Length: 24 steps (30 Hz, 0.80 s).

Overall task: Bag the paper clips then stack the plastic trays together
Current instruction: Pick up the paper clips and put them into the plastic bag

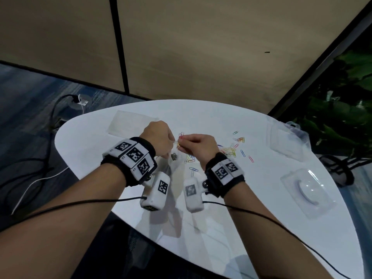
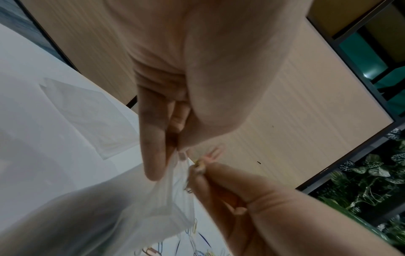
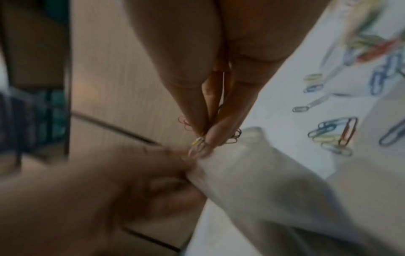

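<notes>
My left hand (image 1: 161, 137) pinches the top edge of a clear plastic bag (image 1: 177, 164) that hangs above the white table (image 1: 120, 174); the bag (image 2: 153, 204) drapes down from its fingers (image 2: 153, 152). Right beside it, my right hand (image 1: 195, 141) pinches a small bunch of coloured paper clips (image 3: 197, 143) at the bag's mouth (image 3: 247, 138). More loose clips (image 1: 235, 148) lie scattered on the table to the right. A clear plastic tray (image 1: 308, 190) sits near the right edge, another clear tray (image 1: 285, 139) further back.
A flat clear sheet or tray (image 1: 130, 123) lies at the table's far left. Cables (image 1: 40, 178) run over the blue carpet on the left. Wooden wall panels stand behind the table, and a leafy plant (image 1: 342, 109) is at the right.
</notes>
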Available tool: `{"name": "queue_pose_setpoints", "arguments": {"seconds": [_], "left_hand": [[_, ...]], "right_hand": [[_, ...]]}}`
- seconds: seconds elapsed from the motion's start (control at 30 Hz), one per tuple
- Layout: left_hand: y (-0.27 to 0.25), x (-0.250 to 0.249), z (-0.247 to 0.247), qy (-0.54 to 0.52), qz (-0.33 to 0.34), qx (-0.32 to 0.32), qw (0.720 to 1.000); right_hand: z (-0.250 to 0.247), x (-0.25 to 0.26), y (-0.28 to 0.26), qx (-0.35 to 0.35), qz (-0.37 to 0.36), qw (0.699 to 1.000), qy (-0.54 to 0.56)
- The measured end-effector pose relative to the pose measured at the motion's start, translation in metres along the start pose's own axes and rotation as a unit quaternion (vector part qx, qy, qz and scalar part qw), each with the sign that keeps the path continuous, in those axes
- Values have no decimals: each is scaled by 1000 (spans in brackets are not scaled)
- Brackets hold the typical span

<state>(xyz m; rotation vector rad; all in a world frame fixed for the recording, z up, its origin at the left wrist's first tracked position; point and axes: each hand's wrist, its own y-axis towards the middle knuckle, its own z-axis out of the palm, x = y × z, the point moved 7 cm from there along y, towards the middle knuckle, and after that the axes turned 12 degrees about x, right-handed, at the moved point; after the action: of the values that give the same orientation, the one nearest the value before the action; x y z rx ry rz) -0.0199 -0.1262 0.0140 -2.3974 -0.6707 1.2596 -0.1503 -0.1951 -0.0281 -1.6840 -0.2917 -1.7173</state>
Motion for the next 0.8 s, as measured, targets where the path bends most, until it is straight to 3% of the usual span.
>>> {"name": "queue_pose_setpoints", "arguments": {"seconds": [0.03,0.1,0.17,0.23,0.3,0.4,0.5,0.57,0.63,0.7,0.8], "left_hand": [[0,1,-1,-4,0,-3,1000],[0,3,-4,-12,-1,-4,1000],[1,5,-5,-21,0,-3,1000],[0,6,-7,-24,3,0,1000],[-1,7,-10,-22,5,-2,1000],[-3,9,-17,-16,1,-18,1000],[-2,15,-24,-7,-3,-33,999],[-2,19,-28,-6,-8,-37,999],[-2,21,-30,-5,-10,-38,999],[-2,23,-31,0,-7,-39,999],[0,28,-33,2,-5,-39,999]], "right_hand": [[4,0,1,-19,-15,995,-95],[15,4,0,-40,-49,954,-292],[33,6,-1,-8,-70,896,-438],[46,5,-2,45,-68,856,-511],[48,11,-4,87,-67,859,-500],[35,30,-9,96,-94,901,-413],[-3,31,6,15,-94,960,-262],[-37,22,24,-66,-81,954,-282],[-66,1,45,-83,6,905,-417],[-87,-32,68,-32,112,845,-521],[-95,-62,91,37,142,770,-621]]}}
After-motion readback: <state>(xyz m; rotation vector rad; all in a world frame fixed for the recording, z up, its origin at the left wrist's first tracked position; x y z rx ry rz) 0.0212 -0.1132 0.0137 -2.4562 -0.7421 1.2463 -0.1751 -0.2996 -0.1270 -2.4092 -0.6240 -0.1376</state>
